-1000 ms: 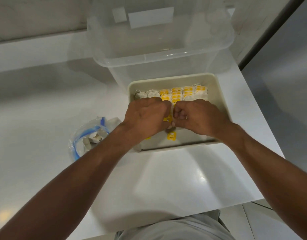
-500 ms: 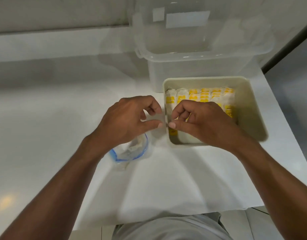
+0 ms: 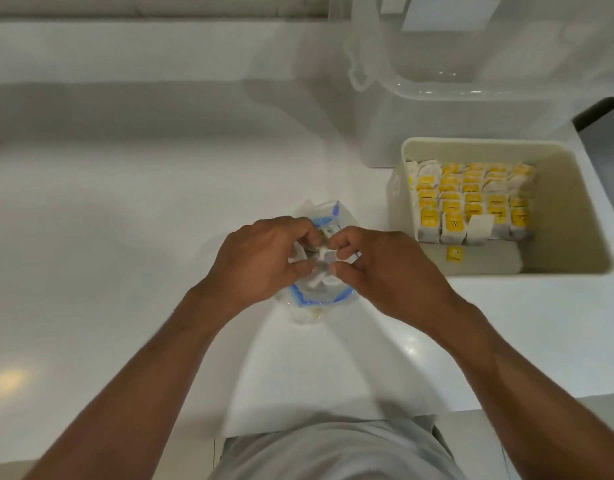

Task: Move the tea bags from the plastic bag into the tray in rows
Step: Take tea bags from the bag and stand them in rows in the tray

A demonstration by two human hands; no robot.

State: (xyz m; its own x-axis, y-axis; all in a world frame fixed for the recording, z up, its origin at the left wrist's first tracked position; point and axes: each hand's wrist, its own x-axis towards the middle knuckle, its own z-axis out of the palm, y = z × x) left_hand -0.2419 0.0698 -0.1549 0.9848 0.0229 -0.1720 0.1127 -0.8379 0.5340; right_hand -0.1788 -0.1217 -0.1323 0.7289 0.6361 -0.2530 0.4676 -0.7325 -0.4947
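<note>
A grey shirt (image 3: 333,452) fills the near edge of the view, and both forearms extend from it over a glossy white table (image 3: 125,237). The left hand (image 3: 260,261) and the right hand (image 3: 375,268) meet at the mouth of a clear plastic bag with a blue zip rim (image 3: 309,299), which lies on the table near its front edge.

- **Left hand:** the fingers and thumb are curled and pinch the bag rim.
- **Right hand:** the fingers and thumb are curled onto one of the white paper tea bags (image 3: 321,254) in the bag mouth.

To the right and farther back stands a cream rectangular plastic tray (image 3: 575,202).

- **Far half:** yellow-tagged tea bags (image 3: 472,199) stand in rows.
- **Near floor:** one loose yellow tag (image 3: 454,253) lies here.

A large transparent plastic storage box (image 3: 472,98) stands just behind the tray.
</note>
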